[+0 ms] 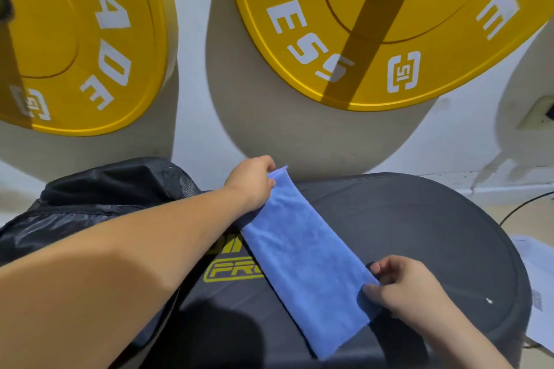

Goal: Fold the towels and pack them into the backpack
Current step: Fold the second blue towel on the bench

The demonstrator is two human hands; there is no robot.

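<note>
A blue towel point(302, 257), folded into a long narrow strip, lies diagonally on a round black padded surface point(419, 234). My left hand point(253, 181) pinches the strip's far end, which lifts slightly off the surface. My right hand point(401, 284) pinches the right edge near the strip's near end. A black backpack point(99, 198) sits at the left, partly hidden behind my left forearm; whether it is unzipped I cannot tell.
Two big yellow weight plates point(389, 24) point(75, 48) hang on the white wall behind. A black cable point(521, 207) and white papers point(536, 272) lie at the right. Yellow lettering point(230, 269) marks the black surface.
</note>
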